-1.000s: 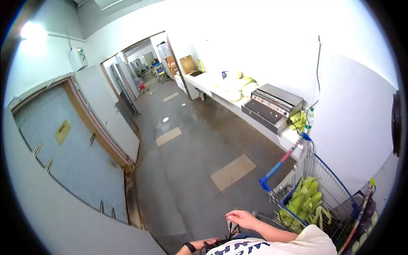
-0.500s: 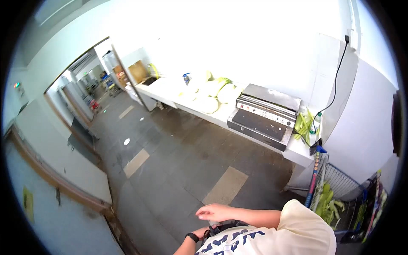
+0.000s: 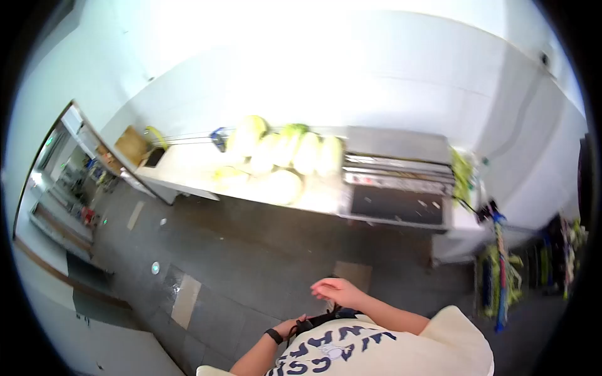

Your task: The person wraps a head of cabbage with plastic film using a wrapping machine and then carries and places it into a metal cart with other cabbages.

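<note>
My right hand hangs in front of my waist, its fingers loosely extended with nothing visible in them. Lower and to the left is my left hand, with a black band on the wrist. It rests against a black strap or pouch at my waist, and its fingers are mostly hidden. Beyond both hands, pale green cabbages lie on a white counter, away from my hands. To their right on the counter is a film-wrapping machine with a dark plate.
Green leaves lie right of the machine. A cart holding leafy scraps stands at the right, a colourful handle across it. Grey floor tiles run toward a doorway at the left. A blue bottle stands behind the cabbages.
The view has swung right and nearer the counter, so the cabbages and machine sit further left or more square-on. My hands stay near my waist; my right fingers look slightly more curled.
</note>
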The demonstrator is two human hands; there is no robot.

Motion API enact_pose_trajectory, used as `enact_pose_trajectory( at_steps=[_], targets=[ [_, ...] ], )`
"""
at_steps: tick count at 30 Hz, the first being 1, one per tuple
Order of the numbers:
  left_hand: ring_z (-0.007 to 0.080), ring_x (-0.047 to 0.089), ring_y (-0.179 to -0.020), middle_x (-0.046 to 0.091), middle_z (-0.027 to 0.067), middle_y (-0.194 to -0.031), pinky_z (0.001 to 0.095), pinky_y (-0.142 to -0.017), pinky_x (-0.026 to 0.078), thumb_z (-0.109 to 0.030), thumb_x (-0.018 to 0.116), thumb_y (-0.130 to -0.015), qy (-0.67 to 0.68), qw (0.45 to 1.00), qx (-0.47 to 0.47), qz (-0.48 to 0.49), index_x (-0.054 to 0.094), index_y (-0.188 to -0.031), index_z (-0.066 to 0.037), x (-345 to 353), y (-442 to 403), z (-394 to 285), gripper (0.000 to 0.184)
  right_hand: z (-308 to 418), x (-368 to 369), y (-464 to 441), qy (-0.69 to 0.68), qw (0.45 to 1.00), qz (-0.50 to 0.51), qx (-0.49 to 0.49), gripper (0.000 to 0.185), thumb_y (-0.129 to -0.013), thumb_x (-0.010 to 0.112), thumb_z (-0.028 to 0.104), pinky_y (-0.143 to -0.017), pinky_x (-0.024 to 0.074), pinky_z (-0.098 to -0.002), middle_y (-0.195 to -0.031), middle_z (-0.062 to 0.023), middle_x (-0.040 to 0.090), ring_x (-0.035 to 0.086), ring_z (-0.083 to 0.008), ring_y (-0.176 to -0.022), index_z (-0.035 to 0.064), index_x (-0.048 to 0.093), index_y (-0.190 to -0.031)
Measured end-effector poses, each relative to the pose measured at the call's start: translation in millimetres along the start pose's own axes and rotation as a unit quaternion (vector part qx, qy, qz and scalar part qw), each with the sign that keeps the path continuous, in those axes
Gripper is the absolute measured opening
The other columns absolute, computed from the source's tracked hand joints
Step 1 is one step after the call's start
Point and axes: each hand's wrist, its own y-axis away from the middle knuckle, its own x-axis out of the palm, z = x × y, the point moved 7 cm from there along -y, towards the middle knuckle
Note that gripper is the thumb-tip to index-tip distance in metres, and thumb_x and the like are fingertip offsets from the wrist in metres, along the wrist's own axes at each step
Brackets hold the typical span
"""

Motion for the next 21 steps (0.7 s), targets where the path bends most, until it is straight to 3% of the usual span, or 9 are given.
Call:
enact_pose_trajectory(
  at_steps=[2,4,7,10,13,18,20,21],
  targets=[
    [0.0215,0.047,-0.137,0.051,0.0108,-0.150,0.0355,-0.117,0.031,-0.053,0.035,-0.108,-0.048,0.997,0.062,0.012,0.042,-0.151,-0.002,-34.9,4.4,-60.8,0.067,7.9,-25.2,-57.0,0.004,0.999,-0.028,0.016,0.031,-0.106,0.055,0.026,-0.089,0.0526,-0.0301,-0.113,-0.0083,0.070,0.066,-0.0155,-0.100,0.0022,0.064,-0.123],
    [0.0230,0.045,-0.140,0.049,0.0114,-0.152,0.0368,-0.118,0.030,-0.053,0.036,-0.108,-0.127,0.987,0.085,-0.041,0.042,-0.152,-0.004,-37.5,37.8,-147.1,0.067,34.7,-39.0,-112.2,-0.006,0.998,-0.056,0.040,0.032,-0.106,0.054,0.028,-0.086,0.0530,-0.0299,-0.110,-0.0061,0.070,0.065,-0.0140,-0.097,0.0037,0.064,-0.123],
    [0.0245,0.051,-0.135,0.054,0.0116,-0.148,0.0391,-0.113,0.038,-0.048,0.042,-0.107,-0.150,0.962,0.197,-0.115,0.045,-0.150,-0.006,-102.0,68.3,-266.9,0.060,98.6,-36.1,-196.9,-0.003,0.999,-0.038,0.036,0.032,-0.106,0.052,0.030,-0.085,0.0517,-0.0284,-0.113,-0.0054,0.069,0.064,-0.0141,-0.099,0.0051,0.064,-0.122],
    [0.0193,0.059,-0.122,0.064,0.0083,-0.135,0.0358,-0.102,0.046,-0.040,0.048,-0.107,-0.158,0.907,0.292,-0.259,0.057,-0.138,-0.008,-160.5,102.9,-387.0,0.045,134.3,-30.2,-276.5,0.018,0.999,-0.037,0.028,0.034,-0.106,0.053,0.030,-0.087,0.0508,-0.0298,-0.118,-0.0065,0.067,0.063,-0.0147,-0.103,0.0054,0.061,-0.127],
    [0.0153,0.060,-0.117,0.065,0.0053,-0.130,0.0328,-0.096,0.048,-0.034,0.050,-0.107,-0.116,0.887,0.336,-0.294,0.060,-0.133,-0.008,-217.2,117.0,-493.6,0.038,149.4,-30.7,-353.2,0.032,0.998,-0.052,0.004,0.039,-0.104,0.056,0.032,-0.088,0.0506,-0.0316,-0.125,-0.0077,0.065,0.061,-0.0161,-0.109,0.0066,0.058,-0.134],
    [0.0152,0.058,-0.115,0.063,0.0022,-0.128,0.0320,-0.095,0.046,-0.035,0.055,-0.104,-0.166,0.853,0.366,-0.331,0.059,-0.132,-0.010,-315.8,87.8,-668.4,0.037,168.9,-59.7,-484.9,0.068,0.975,-0.208,-0.026,0.052,-0.101,0.062,0.034,-0.093,0.0505,-0.0332,-0.133,-0.0117,0.061,0.059,-0.0197,-0.118,0.0042,0.051,-0.142],
    [0.0193,0.057,-0.120,0.061,0.0071,-0.132,0.0347,-0.099,0.046,-0.034,0.059,-0.102,-0.189,0.839,0.372,-0.350,0.055,-0.134,-0.005,-354.0,56.2,-730.8,0.044,175.8,-89.1,-539.8,0.104,0.952,-0.286,-0.037,0.057,-0.100,0.063,0.035,-0.095,0.0502,-0.0323,-0.137,-0.0135,0.059,0.058,-0.0200,-0.120,0.0032,0.048,-0.145],
    [0.0230,0.057,-0.121,0.059,0.0132,-0.133,0.0370,-0.099,0.046,-0.033,0.062,-0.100,-0.222,0.806,0.420,-0.353,0.052,-0.137,-0.002,-361.0,42.5,-761.4,0.050,184.4,-102.7,-564.4,0.109,0.943,-0.314,-0.019,0.064,-0.099,0.064,0.038,-0.099,0.0485,-0.0333,-0.141,-0.0164,0.056,0.057,-0.0225,-0.124,0.0033,0.044,-0.148]
  ],
)
